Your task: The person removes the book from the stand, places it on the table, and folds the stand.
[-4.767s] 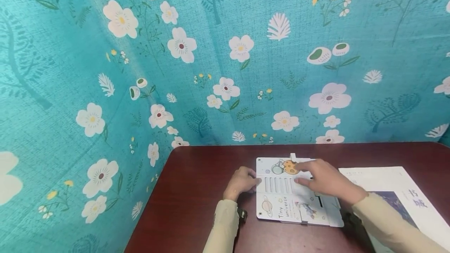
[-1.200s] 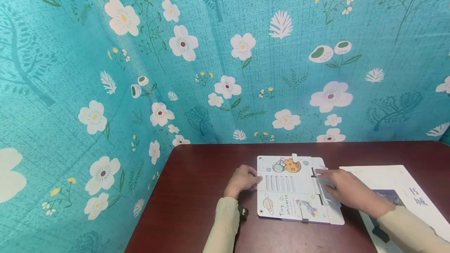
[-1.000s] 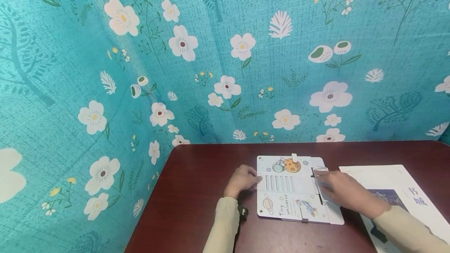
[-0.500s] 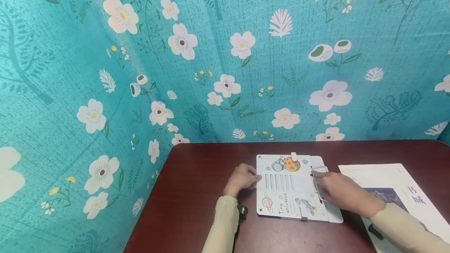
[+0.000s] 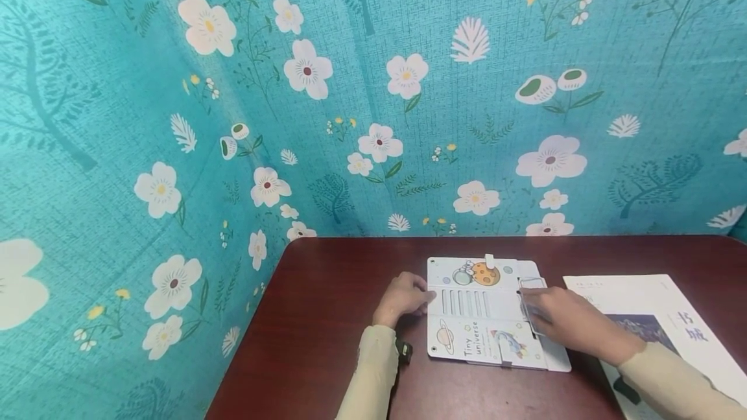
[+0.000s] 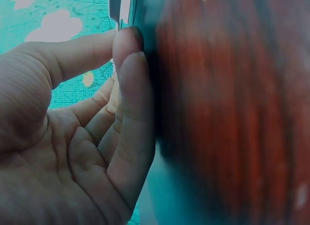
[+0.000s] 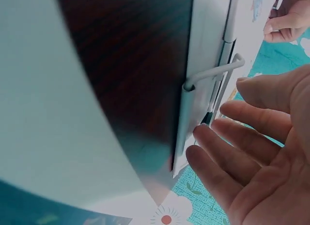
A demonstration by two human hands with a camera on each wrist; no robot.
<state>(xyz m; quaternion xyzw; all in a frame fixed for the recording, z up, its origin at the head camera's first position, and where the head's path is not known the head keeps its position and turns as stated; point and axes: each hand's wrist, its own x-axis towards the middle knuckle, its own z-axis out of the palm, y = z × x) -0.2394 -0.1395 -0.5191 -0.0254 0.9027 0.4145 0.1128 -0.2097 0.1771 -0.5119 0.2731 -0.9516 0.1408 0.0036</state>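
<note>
A white folding book stand [image 5: 504,306], printed with an astronaut, a planet and the words "Tiny universe", lies flat on the dark red table. My left hand [image 5: 403,300] pinches its left edge between thumb and finger; in the left wrist view the fingers [image 6: 131,89] meet at that edge. Near the right end, my right hand [image 5: 569,319] is at a wire bracket [image 5: 530,306] of the stand. In the right wrist view the bracket [image 7: 215,72] stands out from the board, and the right hand's fingers are loosely bent beside it, not wrapped round it.
A large white book [image 5: 618,287] with a dark picture on its cover lies at the right, partly under the right forearm. Small tabs [image 5: 489,261] stick up from the stand. A teal flowered cloth [image 5: 373,96] hangs behind and left of the table [image 5: 327,303].
My right hand has moved from the printed astronaut and planet to the wire bracket at the right, then slightly left. The bracket now shows more clearly. My left hand has stayed put.
</note>
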